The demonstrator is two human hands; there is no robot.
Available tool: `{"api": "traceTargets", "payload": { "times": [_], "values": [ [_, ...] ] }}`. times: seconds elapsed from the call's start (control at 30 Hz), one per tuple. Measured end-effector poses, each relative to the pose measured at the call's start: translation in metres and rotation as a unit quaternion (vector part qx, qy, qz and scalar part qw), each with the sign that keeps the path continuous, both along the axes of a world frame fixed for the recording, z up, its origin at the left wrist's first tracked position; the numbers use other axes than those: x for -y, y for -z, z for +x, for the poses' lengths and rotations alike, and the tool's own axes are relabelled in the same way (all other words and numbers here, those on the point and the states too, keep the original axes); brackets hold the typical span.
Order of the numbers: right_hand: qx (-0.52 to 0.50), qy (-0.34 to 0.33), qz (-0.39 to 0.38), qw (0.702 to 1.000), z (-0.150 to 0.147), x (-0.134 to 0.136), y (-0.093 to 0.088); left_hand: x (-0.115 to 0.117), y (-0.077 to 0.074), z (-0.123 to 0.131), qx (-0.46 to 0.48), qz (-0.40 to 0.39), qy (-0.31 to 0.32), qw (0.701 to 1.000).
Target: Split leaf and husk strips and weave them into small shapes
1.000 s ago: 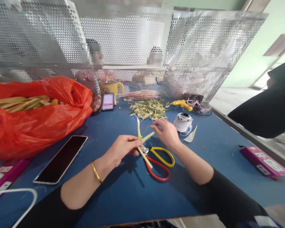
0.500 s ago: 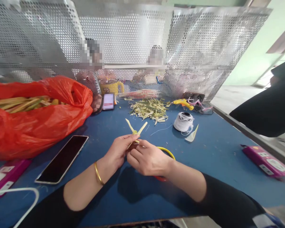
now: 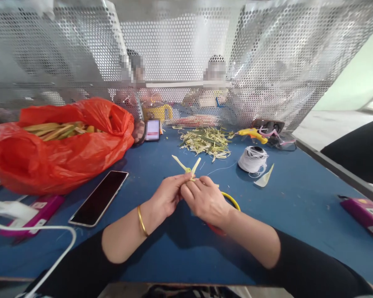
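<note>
At a blue worktable (image 3: 161, 256), the person's left hand (image 3: 168, 196) and right hand (image 3: 207, 203) meet at the near centre, fingertips pressed together. Both are pinched shut on the base of a folded leaf strip (image 3: 188, 167). Its two pale yellow-green ends stick up and fan out towards the far side, just above the fingers. The left thumb and forefinger clamp the fold from the left, with a gold bangle (image 3: 142, 221) on that wrist. The right fingers curl tight against it from the right.

Scissors (image 3: 231, 198) with yellow and red handles lie on the table just under the right hand, largely hidden by it. Farther off, a pile of leaf trimmings (image 3: 208, 140) sits near the perforated metal screen (image 3: 180, 45), with a spool of white thread (image 3: 253, 158) and a yellow glue gun (image 3: 251, 133) to its right. A red plastic bag (image 3: 65, 153) of leaf strips fills the far left, and a dark phone (image 3: 99, 198) lies flat just near of it, well left of the hands
</note>
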State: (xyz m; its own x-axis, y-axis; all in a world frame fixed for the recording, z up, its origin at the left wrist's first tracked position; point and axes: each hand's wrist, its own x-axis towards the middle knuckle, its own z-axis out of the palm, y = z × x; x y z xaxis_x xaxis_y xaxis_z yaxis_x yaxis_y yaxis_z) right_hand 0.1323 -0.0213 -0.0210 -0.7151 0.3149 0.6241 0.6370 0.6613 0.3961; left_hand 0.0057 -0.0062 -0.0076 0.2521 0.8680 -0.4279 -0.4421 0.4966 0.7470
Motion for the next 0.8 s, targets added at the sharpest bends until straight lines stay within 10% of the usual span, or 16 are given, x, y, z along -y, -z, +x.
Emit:
{"api": "traceTargets", "payload": {
  "times": [0.8],
  "values": [
    [0.034,-0.162,-0.015,0.986,0.006,0.008,-0.015,-0.005,-0.006,-0.005,-0.083,0.055,-0.049,0.994]
  ]
}}
